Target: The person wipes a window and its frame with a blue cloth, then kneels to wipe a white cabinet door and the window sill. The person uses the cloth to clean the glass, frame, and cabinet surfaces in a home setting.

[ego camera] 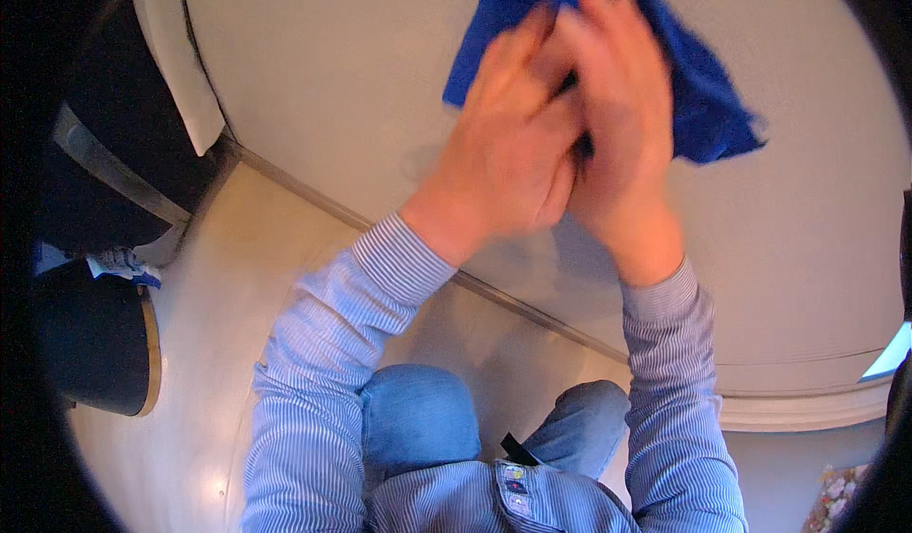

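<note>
My left hand [509, 134] and my right hand [623, 120] are raised in front of me and pressed together, their fingers pointing away from me and blurred. A dark gap shows between the palms; whether something small lies inside cannot be told. Behind the hands, a dark blue cloth [712, 116] with a frayed corner lies against a large pale surface [320, 70]. The hands cover the middle of the cloth, and whether they touch it is unclear.
A dark seam or baseboard strip [320, 194] runs across below the pale surface. At the left are a dark rounded piece with a wooden edge [151, 348] and some crumpled cloth [117, 262]. My bent knees in jeans [420, 412] are below; a floral-patterned item [835, 494] lies at lower right.
</note>
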Demonstrator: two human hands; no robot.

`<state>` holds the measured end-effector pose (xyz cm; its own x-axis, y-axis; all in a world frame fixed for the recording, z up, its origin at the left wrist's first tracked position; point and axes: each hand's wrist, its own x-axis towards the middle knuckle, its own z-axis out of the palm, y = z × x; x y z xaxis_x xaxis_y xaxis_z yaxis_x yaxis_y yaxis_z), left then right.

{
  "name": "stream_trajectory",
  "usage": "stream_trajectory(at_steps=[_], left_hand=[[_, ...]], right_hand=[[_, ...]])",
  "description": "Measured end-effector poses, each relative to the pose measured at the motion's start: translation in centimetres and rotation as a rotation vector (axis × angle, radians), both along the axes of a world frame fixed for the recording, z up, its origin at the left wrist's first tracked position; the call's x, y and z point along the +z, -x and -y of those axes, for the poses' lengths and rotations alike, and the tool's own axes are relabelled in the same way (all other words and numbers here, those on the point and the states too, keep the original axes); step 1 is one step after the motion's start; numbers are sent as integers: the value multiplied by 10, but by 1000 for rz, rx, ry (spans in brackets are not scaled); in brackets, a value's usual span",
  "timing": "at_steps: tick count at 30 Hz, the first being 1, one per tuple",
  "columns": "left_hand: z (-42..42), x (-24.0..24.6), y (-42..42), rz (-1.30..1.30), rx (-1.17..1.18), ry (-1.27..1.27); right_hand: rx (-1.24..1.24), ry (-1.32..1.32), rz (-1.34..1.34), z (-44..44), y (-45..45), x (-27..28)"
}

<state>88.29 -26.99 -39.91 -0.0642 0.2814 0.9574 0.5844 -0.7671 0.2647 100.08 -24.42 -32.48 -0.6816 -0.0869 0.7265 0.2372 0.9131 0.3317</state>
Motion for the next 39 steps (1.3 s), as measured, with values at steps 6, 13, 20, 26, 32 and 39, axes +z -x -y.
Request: stream_trajectory(at_steps=[6, 13, 20, 26, 32, 39], left_hand=[[59, -128, -20, -357, -77, 909], [40, -58, -22, -315, 212, 386], [-24, 139, -4, -81, 508, -273], [-22, 36, 27, -45, 616, -28], [30, -113, 4, -25, 434, 410], [-30, -1, 70, 48, 649, 150]], right_hand=[[-152, 745, 559, 52, -36, -105], [-126, 451, 87, 43, -64, -21], [-535, -333, -192, 41, -104, 84], [-593, -353, -193, 38, -109, 69], [-595, -357, -176, 36, -107, 70], [-609, -356, -164, 32, -103, 65]])
